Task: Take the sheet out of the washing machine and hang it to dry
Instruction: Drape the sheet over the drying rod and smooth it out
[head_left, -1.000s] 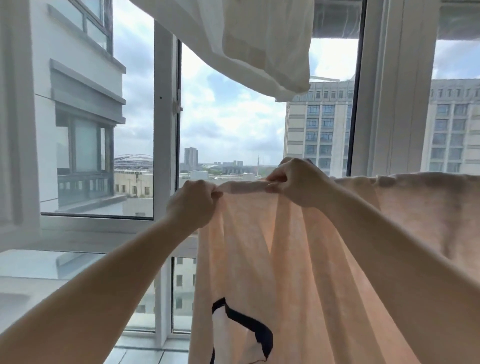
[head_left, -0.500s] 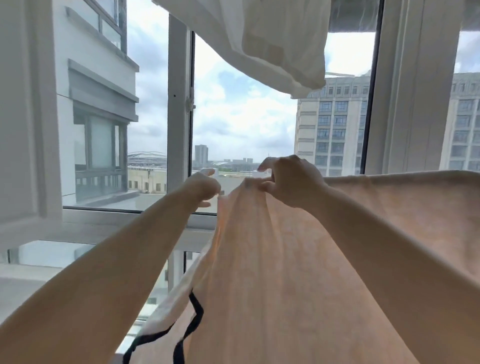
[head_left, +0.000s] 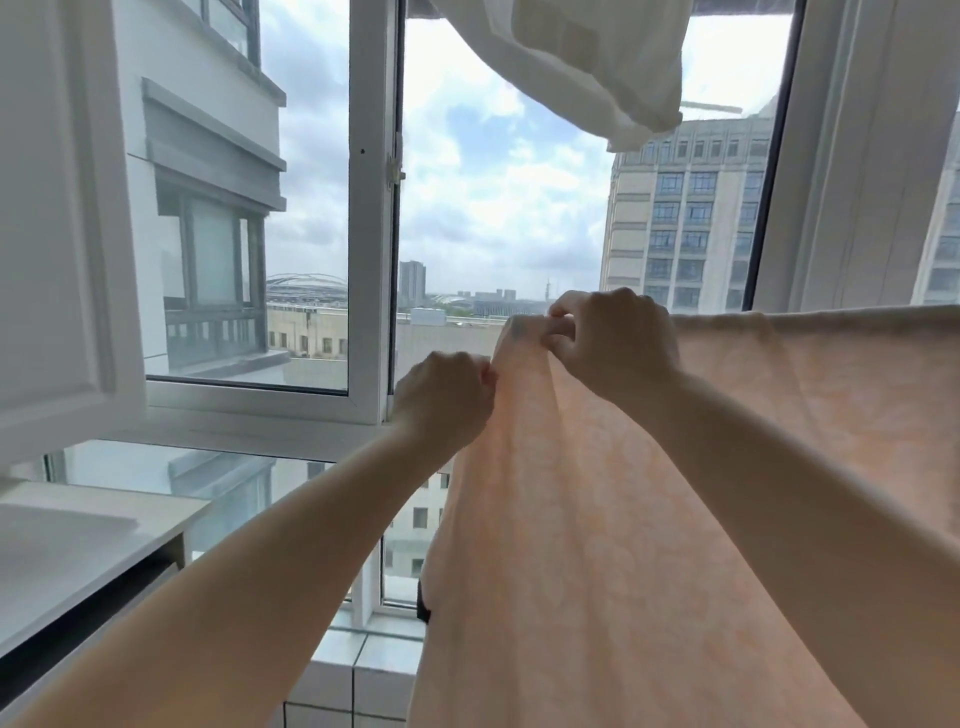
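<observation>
A peach-coloured sheet hangs in front of me, its top edge running level to the right along a line I cannot see. My right hand pinches the sheet's upper left corner at the top edge. My left hand sits just below and left of it, fingers curled, gripping the sheet's left side edge. A small black mark shows at the sheet's left edge lower down. The washing machine is out of view.
A white cloth hangs overhead at the top. Behind the sheet is a white-framed window, its left pane swung open. A white countertop lies at lower left, and a tiled sill runs below the window.
My left hand let go of the top edge, then took hold of the sheet's left side lower down. The right hand kept its hold near the top corner. The sheet's left edge hangs straighter.
</observation>
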